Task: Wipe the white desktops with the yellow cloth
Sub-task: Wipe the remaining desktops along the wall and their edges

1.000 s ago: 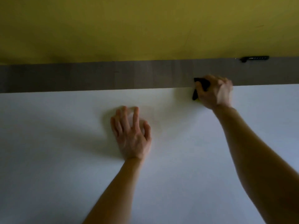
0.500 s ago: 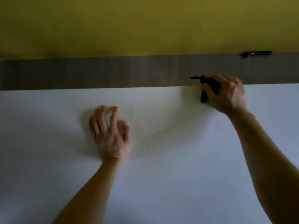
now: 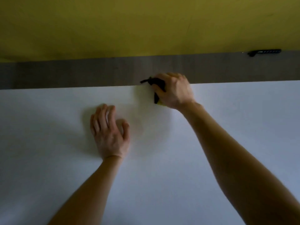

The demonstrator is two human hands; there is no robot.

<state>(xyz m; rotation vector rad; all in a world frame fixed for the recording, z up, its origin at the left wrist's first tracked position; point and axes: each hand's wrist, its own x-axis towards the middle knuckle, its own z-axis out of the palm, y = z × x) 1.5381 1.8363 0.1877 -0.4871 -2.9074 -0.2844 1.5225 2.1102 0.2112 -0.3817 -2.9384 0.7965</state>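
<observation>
Right hand at 1 o'clock, curled tight round the cloth; bunched wad, mostly dark in this light, yellow sliver at 6 o'clock of the fist; pressed on the desktop at its far edge, touching the grey strip. Left hand at 8 o'clock of the right, flat on the top, fingers spread, holding nothing. Judged light, soft, limp, not fragile; likely to crumple under drag; best gripped whole in the fist, palm bearing down.
</observation>
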